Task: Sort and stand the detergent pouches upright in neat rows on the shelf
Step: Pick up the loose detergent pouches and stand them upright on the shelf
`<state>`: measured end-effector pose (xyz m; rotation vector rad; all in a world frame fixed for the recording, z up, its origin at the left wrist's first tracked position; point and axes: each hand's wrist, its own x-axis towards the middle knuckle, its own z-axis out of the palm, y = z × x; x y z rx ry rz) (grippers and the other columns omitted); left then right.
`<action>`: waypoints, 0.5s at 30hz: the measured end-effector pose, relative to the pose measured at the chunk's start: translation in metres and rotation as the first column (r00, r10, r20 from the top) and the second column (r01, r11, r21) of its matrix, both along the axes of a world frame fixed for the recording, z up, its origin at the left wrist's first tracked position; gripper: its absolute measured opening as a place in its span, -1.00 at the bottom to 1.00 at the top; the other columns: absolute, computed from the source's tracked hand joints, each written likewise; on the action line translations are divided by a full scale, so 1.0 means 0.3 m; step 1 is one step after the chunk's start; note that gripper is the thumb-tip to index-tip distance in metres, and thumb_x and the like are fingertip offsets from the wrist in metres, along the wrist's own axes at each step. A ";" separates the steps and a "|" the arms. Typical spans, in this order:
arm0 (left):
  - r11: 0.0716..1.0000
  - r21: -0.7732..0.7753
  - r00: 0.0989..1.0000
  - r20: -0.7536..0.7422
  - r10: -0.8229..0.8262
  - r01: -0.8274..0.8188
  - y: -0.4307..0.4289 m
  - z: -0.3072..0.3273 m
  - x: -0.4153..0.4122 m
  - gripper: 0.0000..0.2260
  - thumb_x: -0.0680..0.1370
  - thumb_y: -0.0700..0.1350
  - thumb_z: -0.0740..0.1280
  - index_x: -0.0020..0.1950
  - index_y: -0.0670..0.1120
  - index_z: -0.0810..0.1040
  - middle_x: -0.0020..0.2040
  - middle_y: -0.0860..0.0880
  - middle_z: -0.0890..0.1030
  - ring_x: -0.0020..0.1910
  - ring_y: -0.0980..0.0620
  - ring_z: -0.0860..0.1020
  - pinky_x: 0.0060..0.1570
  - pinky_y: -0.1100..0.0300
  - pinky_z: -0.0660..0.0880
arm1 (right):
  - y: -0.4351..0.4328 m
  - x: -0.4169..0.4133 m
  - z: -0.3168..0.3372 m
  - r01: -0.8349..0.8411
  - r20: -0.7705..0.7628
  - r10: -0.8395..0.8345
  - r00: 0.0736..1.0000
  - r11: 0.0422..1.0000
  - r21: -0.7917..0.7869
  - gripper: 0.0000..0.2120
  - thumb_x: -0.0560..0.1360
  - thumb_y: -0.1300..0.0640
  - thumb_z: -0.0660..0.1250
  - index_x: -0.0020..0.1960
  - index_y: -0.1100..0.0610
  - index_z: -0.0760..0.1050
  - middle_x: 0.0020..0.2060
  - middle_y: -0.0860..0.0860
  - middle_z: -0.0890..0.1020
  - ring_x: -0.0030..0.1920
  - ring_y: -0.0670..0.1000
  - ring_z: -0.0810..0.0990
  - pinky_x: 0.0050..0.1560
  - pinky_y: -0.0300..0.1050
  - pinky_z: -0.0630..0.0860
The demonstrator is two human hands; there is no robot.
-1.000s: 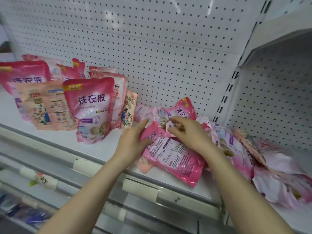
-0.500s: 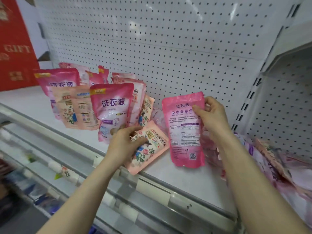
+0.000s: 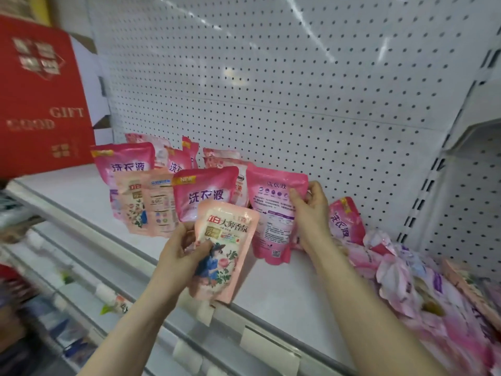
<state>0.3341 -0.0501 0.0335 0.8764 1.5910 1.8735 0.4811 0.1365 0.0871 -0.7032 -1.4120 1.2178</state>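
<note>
The left hand (image 3: 177, 251), fingers curled round the peach pouch (image 3: 225, 248), now holds it upright off the shelf (image 3: 284, 294), while the right hand (image 3: 311, 213), pinching the pink pouch (image 3: 273, 213), has shifted it left beside the standing row (image 3: 203, 194).

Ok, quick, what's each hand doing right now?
Left hand: holding the peach floral pouch.
Right hand: gripping the pink pouch by its upper right edge.

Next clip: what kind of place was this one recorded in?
Most likely a shop aisle: white pegboard-backed shelving, plastic price-label holders along its front edge, and many look-alike detergent pouches stocked in rows. The left hand holds a peach pouch, the right hand a pink pouch.
</note>
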 end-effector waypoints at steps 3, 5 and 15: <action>0.988 0.146 0.998 0.030 0.051 -0.055 0.039 0.002 -0.002 -0.77 0.54 -0.30 0.34 0.08 -0.01 0.43 -0.02 -0.02 0.69 -0.07 0.01 0.70 -0.23 0.08 0.65 | 0.003 0.007 -0.022 -0.022 0.008 0.022 1.000 1.000 0.019 -0.91 0.56 0.23 0.36 0.03 0.09 0.49 0.02 0.19 0.68 0.02 0.20 0.68 0.03 0.13 0.66; 0.980 0.157 0.991 -0.036 0.128 -0.121 0.087 -0.011 0.005 -0.75 0.55 -0.30 0.34 0.08 0.00 0.40 -0.01 0.01 0.66 -0.05 0.07 0.68 -0.21 0.14 0.65 | 0.006 0.023 -0.022 -0.027 0.058 0.022 0.998 0.996 0.087 -0.93 0.56 0.15 0.38 0.03 0.04 0.53 -0.02 0.06 0.71 0.00 0.07 0.70 -0.04 -0.05 0.67; 0.897 0.212 0.823 -0.358 0.440 -0.387 0.136 -0.101 0.061 -0.44 0.51 -0.30 0.37 0.40 0.07 0.26 0.30 -0.01 0.42 0.28 0.05 0.46 0.09 0.32 0.50 | 0.017 0.083 -0.020 0.067 0.431 -0.188 0.883 0.958 0.280 -0.70 0.58 -0.09 0.29 -0.12 0.11 0.62 -0.22 0.16 0.70 -0.28 0.17 0.63 -0.17 0.13 0.59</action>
